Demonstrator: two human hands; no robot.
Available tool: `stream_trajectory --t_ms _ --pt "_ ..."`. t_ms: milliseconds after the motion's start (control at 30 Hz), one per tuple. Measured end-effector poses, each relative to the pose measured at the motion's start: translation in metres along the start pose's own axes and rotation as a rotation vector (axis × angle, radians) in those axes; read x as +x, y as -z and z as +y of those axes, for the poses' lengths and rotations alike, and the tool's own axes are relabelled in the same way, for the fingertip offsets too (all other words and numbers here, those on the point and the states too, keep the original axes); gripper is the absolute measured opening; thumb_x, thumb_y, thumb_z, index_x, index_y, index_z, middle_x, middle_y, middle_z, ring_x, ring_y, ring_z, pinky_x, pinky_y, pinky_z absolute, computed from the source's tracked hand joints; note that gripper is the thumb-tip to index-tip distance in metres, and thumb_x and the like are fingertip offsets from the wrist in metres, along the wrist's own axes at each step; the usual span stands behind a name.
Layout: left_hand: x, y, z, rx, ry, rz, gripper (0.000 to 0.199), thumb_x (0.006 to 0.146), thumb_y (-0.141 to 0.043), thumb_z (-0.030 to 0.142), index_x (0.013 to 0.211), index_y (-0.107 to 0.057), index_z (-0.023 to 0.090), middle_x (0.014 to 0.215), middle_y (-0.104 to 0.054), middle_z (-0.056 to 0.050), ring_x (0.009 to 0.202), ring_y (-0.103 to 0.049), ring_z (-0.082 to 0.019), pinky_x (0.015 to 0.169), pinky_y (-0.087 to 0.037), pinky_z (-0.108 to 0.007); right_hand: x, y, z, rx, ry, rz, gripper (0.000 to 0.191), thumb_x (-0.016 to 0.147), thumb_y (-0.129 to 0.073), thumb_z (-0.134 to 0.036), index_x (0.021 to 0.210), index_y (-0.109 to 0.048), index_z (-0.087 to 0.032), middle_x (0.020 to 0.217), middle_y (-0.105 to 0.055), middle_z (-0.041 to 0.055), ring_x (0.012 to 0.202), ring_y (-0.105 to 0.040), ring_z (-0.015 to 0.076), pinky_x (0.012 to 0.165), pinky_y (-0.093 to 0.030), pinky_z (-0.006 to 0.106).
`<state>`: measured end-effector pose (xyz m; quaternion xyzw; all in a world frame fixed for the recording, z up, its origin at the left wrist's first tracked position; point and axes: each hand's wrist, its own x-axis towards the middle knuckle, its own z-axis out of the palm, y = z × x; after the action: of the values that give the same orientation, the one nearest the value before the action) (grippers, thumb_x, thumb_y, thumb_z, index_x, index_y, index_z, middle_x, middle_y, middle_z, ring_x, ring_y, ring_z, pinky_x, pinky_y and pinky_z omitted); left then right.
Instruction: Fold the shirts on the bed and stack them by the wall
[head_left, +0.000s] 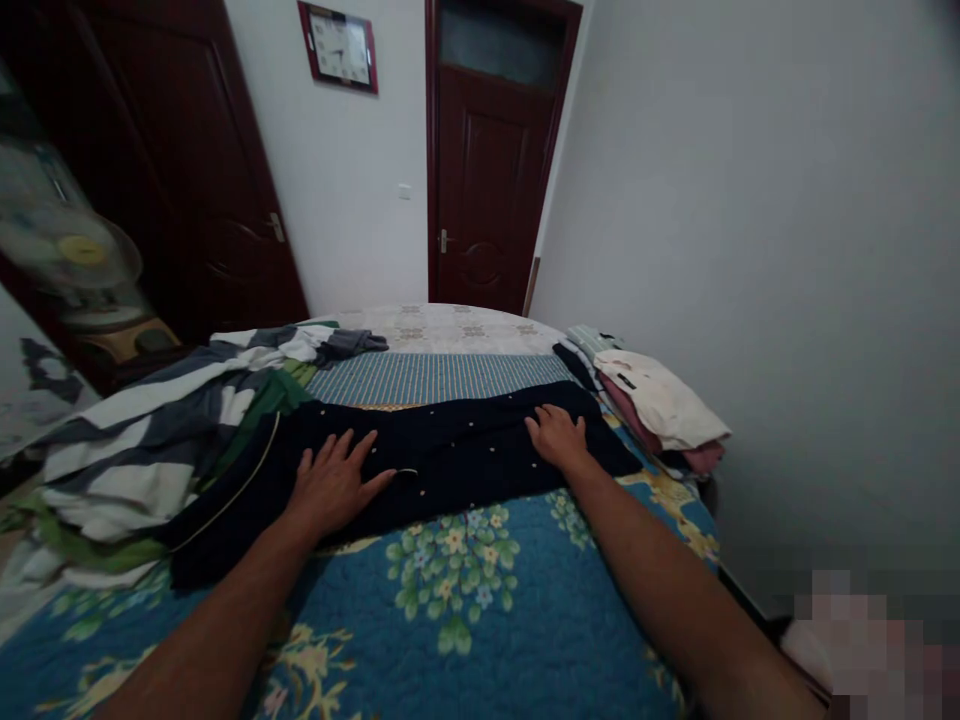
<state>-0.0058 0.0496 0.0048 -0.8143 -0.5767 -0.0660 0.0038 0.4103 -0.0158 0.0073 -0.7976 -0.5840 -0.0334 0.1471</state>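
A dark navy garment (442, 450) with small pale dots and a thin yellow trim line lies spread across the bed. My left hand (334, 485) rests flat on its left part, fingers spread. On the right part lies my right hand (556, 435), palm down, with its fingers apart and nothing gripped. The garment's left end reaches toward a heap of loose clothes (142, 450), striped grey and white with green pieces. Which kind of garment it is, I cannot tell for certain.
A stack of folded clothes (660, 400) stands at the bed's right edge by the wall. Under everything is a blue floral quilt (465, 650), with a striped mat (420, 378) farther back. A fan (75, 250) stands at the left, near a dark red door (187, 150).
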Motion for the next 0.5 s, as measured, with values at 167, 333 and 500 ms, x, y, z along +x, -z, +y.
stream_trajectory --t_ms 167,333,500 --pt "0.001 0.006 0.003 0.031 0.056 -0.05 0.095 0.096 -0.048 0.076 0.172 -0.038 0.02 0.176 -0.034 -0.026 0.165 -0.027 -0.047 0.129 -0.02 -0.066 0.018 0.005 0.042 -0.009 -0.238 0.029 0.054 0.112 -0.037 -0.045 0.147 -0.065 -0.016 0.162 -0.053 0.0219 0.153 -0.041 0.0394 0.121 -0.025 0.076" --pt "-0.001 0.01 0.007 0.029 0.081 -0.081 0.101 0.094 -0.047 0.079 0.173 -0.034 0.016 0.177 -0.03 -0.027 0.166 -0.024 -0.046 0.13 -0.018 -0.065 0.015 0.006 0.039 -0.06 -0.206 0.209 0.048 0.108 -0.043 -0.036 0.141 -0.068 -0.012 0.151 -0.061 0.0267 0.147 -0.046 0.0415 0.122 -0.022 0.075" --pt "-0.005 0.01 0.009 0.013 0.068 -0.048 0.097 0.095 -0.049 0.08 0.172 -0.037 0.022 0.175 -0.035 -0.027 0.163 -0.028 -0.049 0.128 -0.02 -0.067 0.004 0.002 -0.007 0.026 0.2 0.255 0.049 0.11 -0.041 -0.033 0.152 -0.061 -0.017 0.162 -0.056 0.0168 0.155 -0.042 0.0322 0.13 -0.023 0.059"
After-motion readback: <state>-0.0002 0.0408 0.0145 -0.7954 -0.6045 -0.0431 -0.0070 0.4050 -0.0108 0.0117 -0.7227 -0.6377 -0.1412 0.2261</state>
